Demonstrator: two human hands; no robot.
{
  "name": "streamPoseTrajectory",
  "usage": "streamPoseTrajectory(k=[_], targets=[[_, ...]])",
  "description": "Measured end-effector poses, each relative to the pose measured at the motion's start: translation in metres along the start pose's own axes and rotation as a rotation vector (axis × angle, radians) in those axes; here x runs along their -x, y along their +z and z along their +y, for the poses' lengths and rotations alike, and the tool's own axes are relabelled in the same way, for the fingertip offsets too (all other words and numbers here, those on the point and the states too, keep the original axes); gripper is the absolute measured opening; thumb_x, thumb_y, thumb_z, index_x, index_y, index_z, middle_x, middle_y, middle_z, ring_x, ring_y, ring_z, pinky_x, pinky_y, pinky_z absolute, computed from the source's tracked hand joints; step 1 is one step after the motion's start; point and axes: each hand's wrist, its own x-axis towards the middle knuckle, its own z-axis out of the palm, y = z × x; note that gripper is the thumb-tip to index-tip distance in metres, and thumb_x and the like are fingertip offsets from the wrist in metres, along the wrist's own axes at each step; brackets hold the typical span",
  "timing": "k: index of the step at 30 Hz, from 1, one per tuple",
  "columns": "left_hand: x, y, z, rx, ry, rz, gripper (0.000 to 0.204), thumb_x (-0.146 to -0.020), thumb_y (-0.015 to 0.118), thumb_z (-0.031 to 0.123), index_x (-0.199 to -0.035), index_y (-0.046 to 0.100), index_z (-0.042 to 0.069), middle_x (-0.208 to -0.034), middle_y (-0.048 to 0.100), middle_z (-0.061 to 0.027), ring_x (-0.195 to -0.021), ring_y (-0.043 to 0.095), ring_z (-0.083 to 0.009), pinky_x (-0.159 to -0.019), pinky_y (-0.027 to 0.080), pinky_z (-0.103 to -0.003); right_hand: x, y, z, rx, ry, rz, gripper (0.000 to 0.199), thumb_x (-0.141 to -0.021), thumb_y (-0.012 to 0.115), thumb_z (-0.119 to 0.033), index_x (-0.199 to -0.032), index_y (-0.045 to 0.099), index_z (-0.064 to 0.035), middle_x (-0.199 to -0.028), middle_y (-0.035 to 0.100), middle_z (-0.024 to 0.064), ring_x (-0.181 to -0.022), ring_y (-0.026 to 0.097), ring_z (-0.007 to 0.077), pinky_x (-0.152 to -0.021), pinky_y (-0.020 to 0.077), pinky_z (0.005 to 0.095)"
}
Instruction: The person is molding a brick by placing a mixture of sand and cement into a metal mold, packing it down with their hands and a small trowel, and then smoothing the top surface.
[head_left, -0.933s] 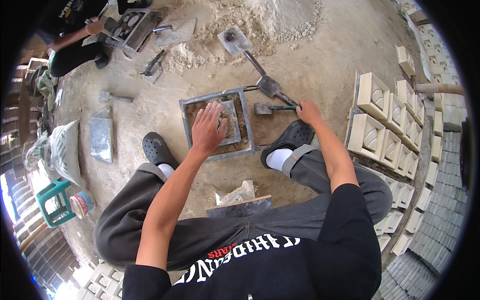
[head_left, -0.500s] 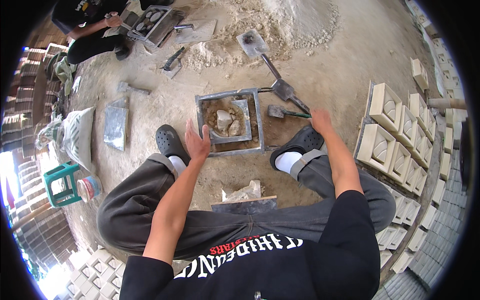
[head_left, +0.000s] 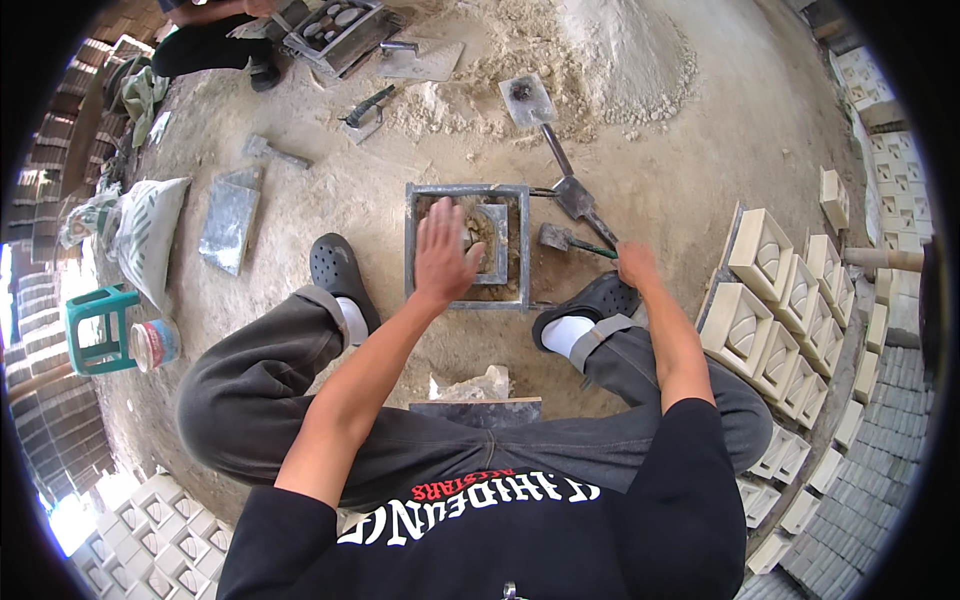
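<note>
A square grey metal mould frame (head_left: 524,240) lies on the ground between my feet. Inside it is a smaller metal form (head_left: 499,268) with earthy material and pale lumps around it. My left hand (head_left: 447,250) is over the left part of the frame, fingers stretched out, hiding much of the filling; whether it touches the lumps I cannot tell. To the right of the frame, my right hand (head_left: 637,266) is closed round the green handle of a small hammer (head_left: 553,237). The hammer's dark head points toward the frame.
A long metal tool (head_left: 574,197) with a square blade lies beyond the hammer. Moulded blocks (head_left: 768,247) stand in rows at right. A trowel (head_left: 366,110), a flat plate (head_left: 229,215) and a green stool (head_left: 102,325) are to the left. A co-worker's hand (head_left: 262,7) is at another mould.
My left hand has moved from the frame's left edge to over its inside, covering the pale lumps. My right hand keeps its hold on the hammer. The view has shifted slightly.
</note>
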Motion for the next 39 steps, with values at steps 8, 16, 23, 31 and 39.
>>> streamPoseTrajectory(k=[8, 16, 23, 31, 39], targets=[[-0.004, 0.030, 0.065, 0.000, 0.138, -0.232, 0.086, -0.094, 0.037, 0.058, -0.145, 0.022, -0.009, -0.154, 0.019, -0.0260, -0.145, 0.013, -0.0375, -0.118, 0.011, -0.045, 0.013, -0.074, -0.003, -0.789, 0.115, -0.193, 0.030, -0.084, 0.071, -0.027, -0.102, 0.068, -0.0030, -0.072, 0.065, 0.0061, -0.067, 0.061, 0.0185, -0.063, 0.0474, 0.0354], [-0.070, 0.024, 0.020, -0.091, -0.029, -0.031, 0.085, -0.096, 0.032, 0.059, -0.146, 0.018, -0.008, -0.154, 0.018, -0.0257, -0.146, 0.011, -0.0360, -0.119, 0.009, -0.043, 0.015, -0.100, -0.060, -1.586, 0.394, 0.118, 0.025, -0.080, 0.075, -0.021, -0.097, 0.072, -0.0027, -0.060, 0.054, -0.0023, -0.047, 0.045, 0.0081, -0.045, 0.0359, 0.0236], [-0.057, 0.012, -0.012, 0.068, 0.652, -0.434, 0.078, -0.096, 0.036, 0.056, -0.144, 0.029, -0.005, -0.151, 0.027, -0.0241, -0.143, 0.022, -0.0355, -0.118, 0.017, -0.043, 0.010, -0.067, -0.064, -1.896, 0.666, 0.346, 0.029, -0.085, 0.072, -0.038, -0.093, 0.068, -0.0100, -0.072, 0.059, -0.0018, -0.065, 0.053, 0.0071, -0.052, 0.0399, 0.0261], [-0.028, 0.009, -0.071, -0.061, -0.178, -0.021, 0.085, -0.095, 0.039, 0.054, -0.145, 0.017, -0.012, -0.153, 0.019, -0.0268, -0.145, 0.015, -0.0355, -0.118, 0.008, -0.045, -0.007, -0.076, -0.108, -2.339, 0.567, 0.539, 0.049, -0.096, 0.043, -0.059, -0.078, 0.052, -0.0143, -0.080, 0.062, 0.0051, -0.102, 0.058, 0.0198, -0.097, 0.0335, 0.0327], [0.017, -0.011, -0.042, 0.051, 0.232, -0.141, 0.086, -0.091, 0.048, 0.057, -0.150, 0.019, 0.002, -0.156, 0.019, -0.0191, -0.146, 0.014, -0.0329, -0.118, 0.007, -0.047, 0.013, -0.169, -0.126, -1.852, 0.452, 0.918, 0.061, -0.095, 0.052, -0.052, -0.051, 0.037, -0.0122, -0.049, 0.041, 0.0005, -0.049, 0.049, 0.0145, -0.052, 0.0398, 0.0295]])
